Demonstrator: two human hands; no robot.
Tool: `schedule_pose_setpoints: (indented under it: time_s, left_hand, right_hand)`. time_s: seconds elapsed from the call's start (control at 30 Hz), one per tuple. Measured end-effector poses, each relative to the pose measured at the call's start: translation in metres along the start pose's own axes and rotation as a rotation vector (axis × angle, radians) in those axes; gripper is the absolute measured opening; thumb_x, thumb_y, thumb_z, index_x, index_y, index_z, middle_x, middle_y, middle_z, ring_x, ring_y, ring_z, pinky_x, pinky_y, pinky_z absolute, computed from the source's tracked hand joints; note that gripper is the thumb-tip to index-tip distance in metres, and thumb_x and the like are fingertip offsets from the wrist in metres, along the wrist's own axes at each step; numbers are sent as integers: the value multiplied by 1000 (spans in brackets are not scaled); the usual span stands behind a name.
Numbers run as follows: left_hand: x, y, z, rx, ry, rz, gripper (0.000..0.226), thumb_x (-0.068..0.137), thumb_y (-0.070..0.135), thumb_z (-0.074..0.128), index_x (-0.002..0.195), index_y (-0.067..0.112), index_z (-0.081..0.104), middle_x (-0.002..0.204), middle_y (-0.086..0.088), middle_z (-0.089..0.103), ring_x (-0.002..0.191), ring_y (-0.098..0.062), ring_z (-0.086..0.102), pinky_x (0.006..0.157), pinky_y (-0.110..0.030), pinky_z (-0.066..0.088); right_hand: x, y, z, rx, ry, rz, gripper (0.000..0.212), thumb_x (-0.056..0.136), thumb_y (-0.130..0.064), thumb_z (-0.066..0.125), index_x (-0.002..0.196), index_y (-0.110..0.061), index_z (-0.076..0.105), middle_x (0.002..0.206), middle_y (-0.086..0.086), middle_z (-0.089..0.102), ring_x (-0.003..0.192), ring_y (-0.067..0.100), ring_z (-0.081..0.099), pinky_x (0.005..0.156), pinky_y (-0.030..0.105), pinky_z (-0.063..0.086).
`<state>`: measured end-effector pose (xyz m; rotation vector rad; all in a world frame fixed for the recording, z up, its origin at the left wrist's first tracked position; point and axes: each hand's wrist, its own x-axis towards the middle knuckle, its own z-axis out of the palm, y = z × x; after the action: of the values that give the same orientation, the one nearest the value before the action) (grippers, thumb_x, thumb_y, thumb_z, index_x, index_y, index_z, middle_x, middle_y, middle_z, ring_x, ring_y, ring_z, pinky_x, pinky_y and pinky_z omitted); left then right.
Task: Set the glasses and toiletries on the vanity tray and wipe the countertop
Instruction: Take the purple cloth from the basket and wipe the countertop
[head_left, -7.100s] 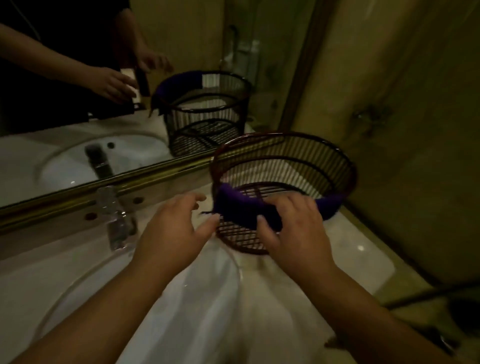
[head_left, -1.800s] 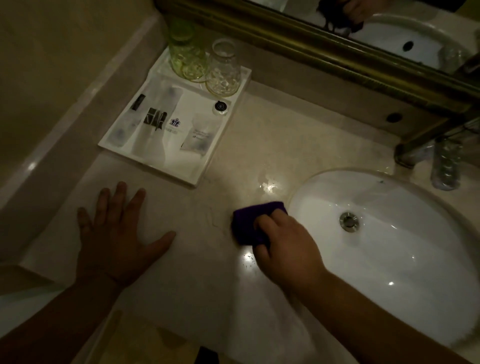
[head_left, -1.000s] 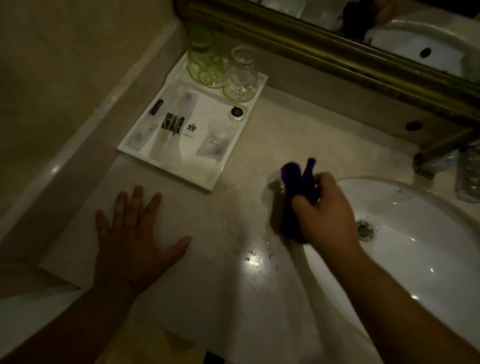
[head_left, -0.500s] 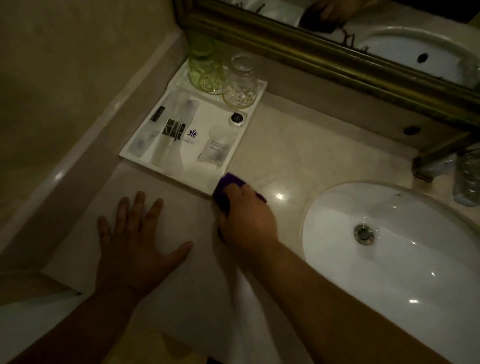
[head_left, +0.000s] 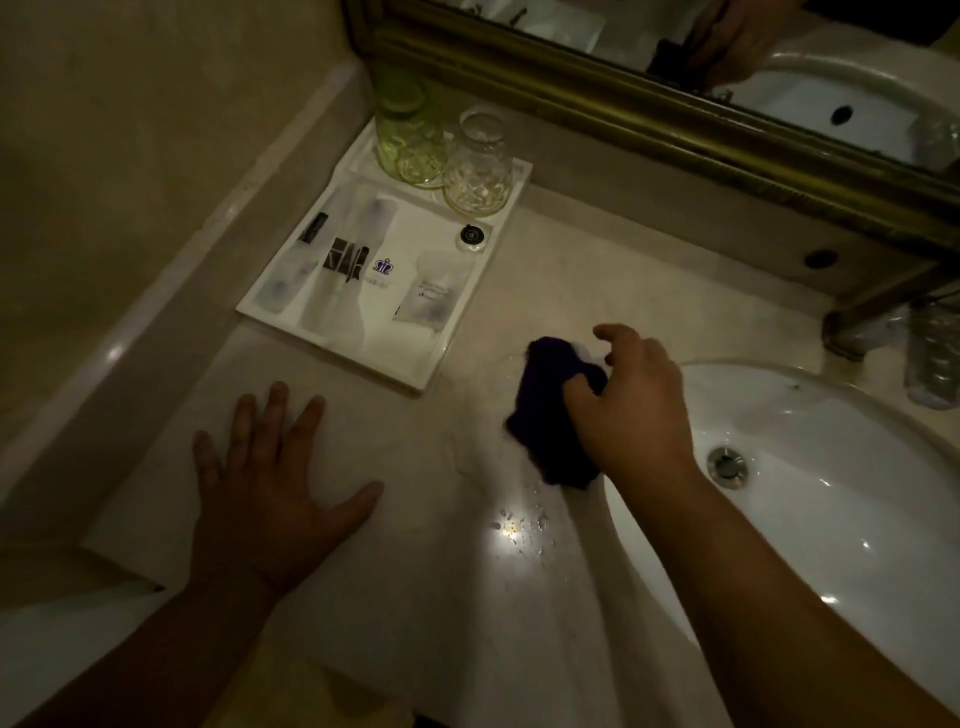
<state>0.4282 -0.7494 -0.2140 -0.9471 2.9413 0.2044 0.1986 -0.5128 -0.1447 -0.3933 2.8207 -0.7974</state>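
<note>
Dim bathroom shot. The pale stone desk (head_left: 467, 597) fills most of it, with the white sink (head_left: 831, 519) bowl right under and to the right of the right hand (head_left: 634, 415). That grip is bunched around a dark purple cloth (head_left: 545, 410), fingers curled into it, cloth pressed on the desk at the sink's rim. Up and left of it sits the white vanity tray (head_left: 415, 374), toiletry packets lying flat on it and two glasses (head_left: 441, 156) standing at its far end, touching each other. Well left of the cloth, the left hand (head_left: 270, 488) lies flat with fingers spread, holding nothing. A few water drops (head_left: 519, 525) glint just below the cloth.
</note>
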Motion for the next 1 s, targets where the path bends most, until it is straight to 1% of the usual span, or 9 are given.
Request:
schedule_pose_setpoints:
  time_s: [0.07,0.13,0.23,0.33,0.47,0.8,0.9,0.97,1.0]
  left_hand:
    - [0,0,-1,10,-3,-6,108,70,92,40,157,30,31,169,-5,16,155,-30,10,118,-66,9]
    - [1,0,-1,13,-10,-16,108,70,94,37,157,31,28,169,-4,15,155,-29,8,119,-65,8]
    - [1,0,-1,12,-11,-18,109,69,96,33,157,32,28,169,-4,15,155,-28,7,119,-65,7]
    - [2,0,0,12,-17,-17,110,68,96,33,157,32,28,169,-4,15,155,-29,8,119,-64,7]
    - [2,-1,2,14,-8,-19,110,68,96,33,157,32,28,169,-5,16,155,-30,9,118,-65,7]
    - [1,0,0,2,7,-13,107,70,91,43,156,30,30,168,-6,18,154,-31,11,118,-65,8]
    - [1,-1,2,-1,8,-10,107,70,92,42,157,31,28,168,-5,18,154,-31,11,117,-65,9]
    - [1,-3,3,3,1,-13,107,70,93,40,157,33,26,169,-4,16,155,-29,9,118,-65,9]
    - [2,-4,4,8,-3,-15,108,70,94,39,158,33,25,169,-4,15,155,-29,8,118,-65,8]
  right_hand:
    - [-4,-2,11,-103,51,-131,56,88,-41,63,140,-24,52,122,10,57,109,31,53,88,45,51]
    - [-10,-2,30,-203,2,-194,56,87,-46,63,137,-24,53,120,9,55,104,30,52,85,43,50]
    - [-16,5,49,-153,71,-183,40,90,-31,62,127,-16,63,119,9,56,102,28,52,85,39,46]
    - [-29,9,58,-97,98,-222,27,89,-24,61,115,-18,67,112,0,57,98,15,52,86,33,48]
    - [-64,11,66,-39,-65,-358,21,87,-31,56,107,-28,64,104,-12,54,93,3,48,87,22,47]
    - [-146,17,54,-39,-363,-539,20,74,-35,65,92,-28,67,94,-11,57,88,9,51,79,19,39]
    - [-151,17,43,-25,-469,-577,20,73,-34,64,91,-26,68,92,-10,57,88,11,53,79,23,46]
    - [-148,14,37,90,-492,-507,15,73,-30,64,87,-28,68,90,-11,58,84,9,57,73,29,51]
    - [-144,10,34,213,-489,-368,13,74,-29,63,86,-30,66,89,-12,59,80,8,59,69,31,54]
